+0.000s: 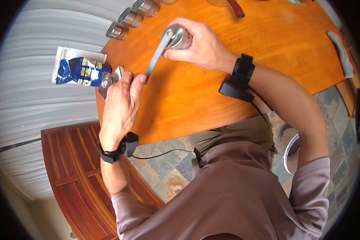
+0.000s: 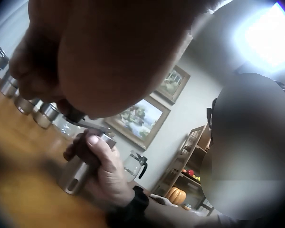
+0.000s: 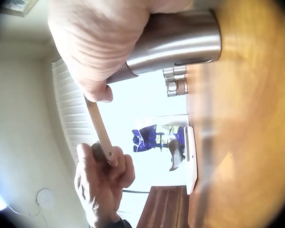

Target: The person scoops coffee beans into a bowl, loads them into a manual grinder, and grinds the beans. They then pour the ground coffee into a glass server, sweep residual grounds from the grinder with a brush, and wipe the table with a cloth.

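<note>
A steel hand coffee grinder with a long crank arm is held over the wooden table. My right hand wraps its fingers and thumb around the grinder's body. In the right wrist view the cylinder lies sideways in the frame, with a slot near its base. At the crank's outer end, my left hand grips the knob, which its fingers partly cover. Close to the left hand stands a shiny metal scoop-like dish on a flat white scale.
Behind the dish stands a blue and silver bag. Several steel canisters line the table's far left edge. A dark red handle lies at the back, a grey cloth at the right edge. The left wrist view shows a glass carafe.
</note>
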`<action>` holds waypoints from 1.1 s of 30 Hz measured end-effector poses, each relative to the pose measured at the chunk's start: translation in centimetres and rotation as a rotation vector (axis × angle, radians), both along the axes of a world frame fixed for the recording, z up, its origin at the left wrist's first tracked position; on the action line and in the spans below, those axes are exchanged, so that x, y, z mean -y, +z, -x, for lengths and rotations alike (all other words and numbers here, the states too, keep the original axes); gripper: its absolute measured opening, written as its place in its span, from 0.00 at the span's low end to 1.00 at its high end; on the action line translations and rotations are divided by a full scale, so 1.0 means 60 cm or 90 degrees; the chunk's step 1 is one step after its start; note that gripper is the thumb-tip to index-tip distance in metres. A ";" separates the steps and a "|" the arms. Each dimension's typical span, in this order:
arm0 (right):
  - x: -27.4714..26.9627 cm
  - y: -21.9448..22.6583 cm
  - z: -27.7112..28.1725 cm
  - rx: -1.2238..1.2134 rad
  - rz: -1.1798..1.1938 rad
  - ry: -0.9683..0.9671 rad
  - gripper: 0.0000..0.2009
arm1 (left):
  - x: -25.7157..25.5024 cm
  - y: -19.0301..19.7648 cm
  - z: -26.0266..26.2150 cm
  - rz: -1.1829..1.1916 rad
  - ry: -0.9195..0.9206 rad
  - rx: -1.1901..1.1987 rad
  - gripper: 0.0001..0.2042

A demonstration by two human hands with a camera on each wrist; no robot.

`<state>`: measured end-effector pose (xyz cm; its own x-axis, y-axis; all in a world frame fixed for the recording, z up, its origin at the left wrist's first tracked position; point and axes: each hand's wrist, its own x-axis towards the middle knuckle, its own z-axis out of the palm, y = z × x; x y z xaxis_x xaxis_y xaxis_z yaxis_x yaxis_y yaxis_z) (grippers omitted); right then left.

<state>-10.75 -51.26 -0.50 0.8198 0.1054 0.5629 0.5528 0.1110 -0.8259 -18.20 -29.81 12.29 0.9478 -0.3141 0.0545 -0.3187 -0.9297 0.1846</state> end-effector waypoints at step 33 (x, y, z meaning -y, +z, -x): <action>0.007 0.033 0.029 -0.107 0.042 0.221 0.13 | 0.088 0.031 -0.277 -0.223 -0.447 0.014 0.18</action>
